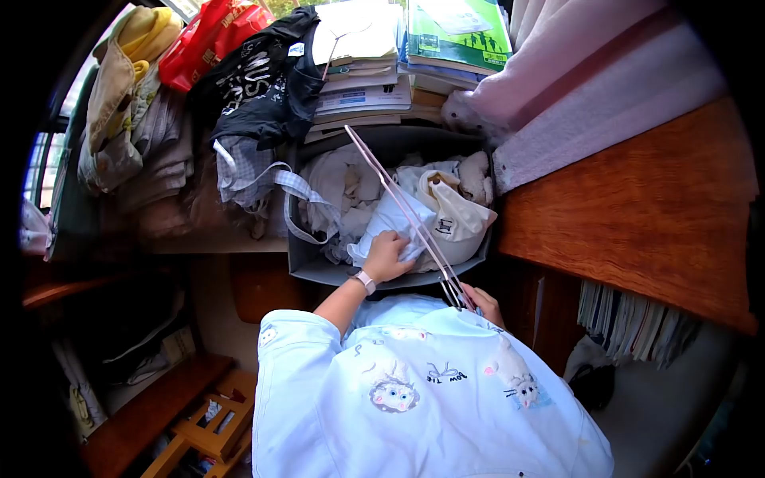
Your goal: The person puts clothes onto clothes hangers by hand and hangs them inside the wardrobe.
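Note:
My left hand [386, 256], with a watch on its wrist, is closed on a light blue folded cloth [396, 219] in a grey storage bin [327, 272]. My right hand [484, 303] is partly hidden by my shirt. It is closed around slim pink clothes hangers [410, 211], which slant up across the bin, with dark metal hooks near the hand. Beside the blue cloth lies a cream cap [458, 219] with dark lettering. Crumpled pale clothes [347, 179] fill the bin's left part, and a checked strap [307, 191] hangs over its left side.
A black printed garment [259, 80] and a red bag [211, 44] lie at the back left, beside piled clothes [143, 103]. Stacked papers [358, 68] and a green book [458, 36] stand behind the bin. A wooden surface [629, 215] and pink fabric [590, 88] are at right.

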`<state>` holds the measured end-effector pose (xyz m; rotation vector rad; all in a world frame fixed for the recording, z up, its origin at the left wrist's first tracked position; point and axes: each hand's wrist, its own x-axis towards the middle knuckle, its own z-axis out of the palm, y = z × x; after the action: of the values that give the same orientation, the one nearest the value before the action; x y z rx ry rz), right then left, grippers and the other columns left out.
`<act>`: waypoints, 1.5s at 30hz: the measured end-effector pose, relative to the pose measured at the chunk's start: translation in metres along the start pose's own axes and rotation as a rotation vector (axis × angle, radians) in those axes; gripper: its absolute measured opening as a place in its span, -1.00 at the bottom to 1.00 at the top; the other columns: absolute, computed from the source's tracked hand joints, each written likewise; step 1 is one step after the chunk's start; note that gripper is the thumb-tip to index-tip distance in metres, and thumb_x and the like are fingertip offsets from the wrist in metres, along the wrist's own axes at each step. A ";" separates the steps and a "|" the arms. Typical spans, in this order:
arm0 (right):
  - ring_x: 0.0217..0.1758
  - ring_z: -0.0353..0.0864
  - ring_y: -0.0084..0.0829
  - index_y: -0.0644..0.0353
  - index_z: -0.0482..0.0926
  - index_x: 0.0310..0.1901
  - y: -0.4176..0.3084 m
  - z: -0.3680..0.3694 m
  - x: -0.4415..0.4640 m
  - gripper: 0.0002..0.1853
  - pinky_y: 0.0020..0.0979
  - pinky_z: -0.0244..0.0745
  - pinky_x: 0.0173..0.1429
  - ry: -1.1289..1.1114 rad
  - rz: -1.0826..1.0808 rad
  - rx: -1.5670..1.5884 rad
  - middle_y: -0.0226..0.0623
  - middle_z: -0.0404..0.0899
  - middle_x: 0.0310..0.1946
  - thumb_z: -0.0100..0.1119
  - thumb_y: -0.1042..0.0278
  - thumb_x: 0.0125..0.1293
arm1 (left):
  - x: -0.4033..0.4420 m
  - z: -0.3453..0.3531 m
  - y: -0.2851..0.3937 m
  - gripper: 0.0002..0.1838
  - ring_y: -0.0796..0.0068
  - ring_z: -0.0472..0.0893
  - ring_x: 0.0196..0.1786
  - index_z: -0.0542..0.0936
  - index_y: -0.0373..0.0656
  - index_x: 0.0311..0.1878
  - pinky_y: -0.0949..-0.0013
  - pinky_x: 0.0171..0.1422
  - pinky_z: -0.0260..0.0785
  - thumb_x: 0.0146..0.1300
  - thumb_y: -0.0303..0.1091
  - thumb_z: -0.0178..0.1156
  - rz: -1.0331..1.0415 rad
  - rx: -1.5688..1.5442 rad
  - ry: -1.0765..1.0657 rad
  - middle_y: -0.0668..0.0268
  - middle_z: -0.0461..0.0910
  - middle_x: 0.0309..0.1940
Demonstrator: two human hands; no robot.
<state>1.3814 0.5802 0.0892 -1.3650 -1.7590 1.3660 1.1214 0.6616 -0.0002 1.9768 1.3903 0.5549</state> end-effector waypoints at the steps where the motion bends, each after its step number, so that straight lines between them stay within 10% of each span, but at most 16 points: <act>1: -0.52 0.27 -0.60 0.32 0.39 0.09 -0.001 -0.002 0.007 -0.53 -0.59 0.22 -0.47 -0.008 -0.044 -0.031 -0.36 0.35 -0.47 0.18 0.52 0.09 | -0.001 0.004 0.001 -0.70 0.19 0.42 -0.13 0.59 -0.15 -0.34 0.21 -0.05 0.22 -0.21 -0.24 0.27 0.027 -0.035 0.086 0.19 0.46 -0.31; 12: -0.48 0.29 -0.52 0.36 0.34 0.12 0.007 0.006 0.025 -0.49 -0.54 0.25 -0.40 0.128 -0.096 0.043 -0.31 0.35 -0.43 0.13 0.25 0.18 | 0.005 -0.018 -0.019 -0.84 0.03 0.44 -0.30 0.44 -0.25 -0.52 0.21 -0.25 0.29 -0.21 -0.46 0.22 -0.110 -0.081 -0.037 0.09 0.45 -0.40; 15: -0.48 0.29 -0.51 0.39 0.33 0.12 0.003 0.006 0.025 -0.46 -0.53 0.25 -0.40 0.152 -0.085 0.067 -0.30 0.35 -0.42 0.07 0.14 0.22 | 0.012 -0.076 -0.009 -0.81 -0.02 0.42 -0.38 0.39 -0.29 -0.47 0.21 -0.33 0.26 -0.21 -0.60 0.16 -0.013 -0.204 0.247 0.06 0.41 -0.49; 19: -0.47 0.29 -0.52 0.39 0.33 0.13 -0.001 0.008 0.022 -0.45 -0.53 0.26 -0.39 0.172 -0.080 0.051 -0.28 0.36 -0.40 0.07 0.17 0.21 | 0.018 -0.191 0.006 -0.92 0.53 0.40 -0.47 0.45 -0.25 -0.39 0.47 -0.34 0.26 0.08 -0.50 0.16 -0.265 -0.510 0.612 0.35 0.44 -0.53; 31: -0.51 0.25 -0.54 0.32 0.31 0.16 0.004 0.020 0.016 -0.44 -0.55 0.22 -0.43 0.237 -0.124 0.032 -0.31 0.34 -0.39 0.08 0.13 0.22 | -0.006 -0.292 0.078 -0.75 0.73 0.38 -0.36 0.54 -0.36 -0.11 0.65 -0.19 0.22 0.16 -0.46 0.20 -0.116 -0.259 0.766 0.45 0.52 -0.40; 35: -0.49 0.22 -0.56 0.28 0.28 0.20 0.006 0.025 0.017 -0.42 -0.56 0.20 -0.42 0.279 -0.083 0.216 -0.34 0.33 -0.38 0.10 0.13 0.21 | -0.032 -0.327 0.106 -0.74 0.69 0.44 -0.27 0.53 -0.37 -0.10 0.63 -0.11 0.25 0.11 -0.54 0.21 -0.036 -0.195 0.781 0.39 0.55 -0.34; 45: -0.36 0.23 -0.44 0.13 0.30 0.21 -0.036 0.080 0.139 -0.25 -0.51 0.25 -0.27 0.218 -0.311 0.264 -0.30 0.23 -0.30 0.35 0.44 -0.11 | -0.148 -0.379 0.173 -0.57 0.33 0.52 -0.11 0.45 -0.31 0.05 0.34 0.05 0.34 0.10 -0.35 0.19 -0.059 0.095 1.623 0.09 0.51 -0.10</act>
<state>1.2496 0.6775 0.0708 -1.0075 -1.5103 1.1805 0.9329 0.5847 0.3924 1.3049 2.2518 2.3684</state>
